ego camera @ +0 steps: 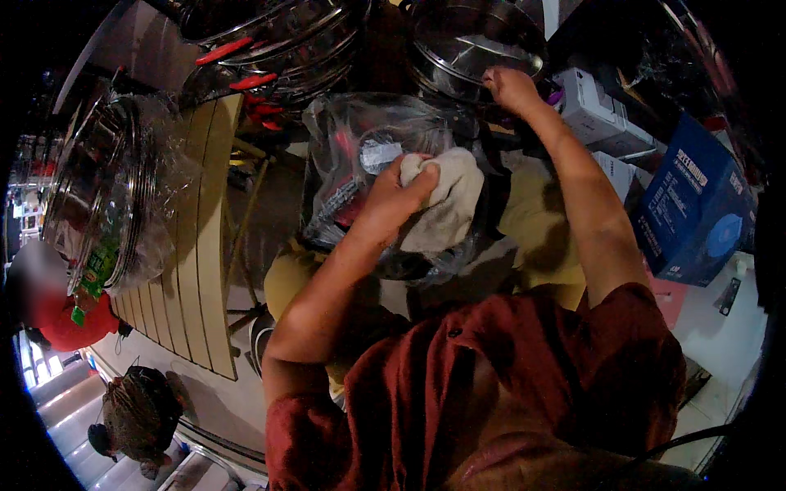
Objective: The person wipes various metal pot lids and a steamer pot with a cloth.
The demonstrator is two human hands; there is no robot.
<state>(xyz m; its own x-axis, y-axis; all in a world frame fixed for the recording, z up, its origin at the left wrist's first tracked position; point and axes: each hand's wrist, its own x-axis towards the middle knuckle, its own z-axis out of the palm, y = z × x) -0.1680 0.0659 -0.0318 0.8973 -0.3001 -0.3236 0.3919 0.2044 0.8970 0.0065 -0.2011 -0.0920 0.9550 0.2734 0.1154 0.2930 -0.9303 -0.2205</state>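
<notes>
A bunched, off-white cloth point(451, 196) is gripped in my left hand point(402, 190), thumb on top, above clear plastic wrapping point(325, 129) that holds a silvery piece and something red. My right hand point(513, 89) is at the rim of a large round steel pan point(451, 70) at the top; its fingers are curled, and whether they pinch the rim cannot be told. Beyond my left hand, several stacked steel pans or lids point(307, 55) with red handles stand at the upper left.
A slatted wooden table point(196, 245) bears plastic-wrapped round metal ware point(126, 184) at left. White boxes point(586, 107) and a blue printed box point(694, 202) stand at right. Two people, one in red point(80, 322) and one in patterned clothing point(138, 408), are at lower left.
</notes>
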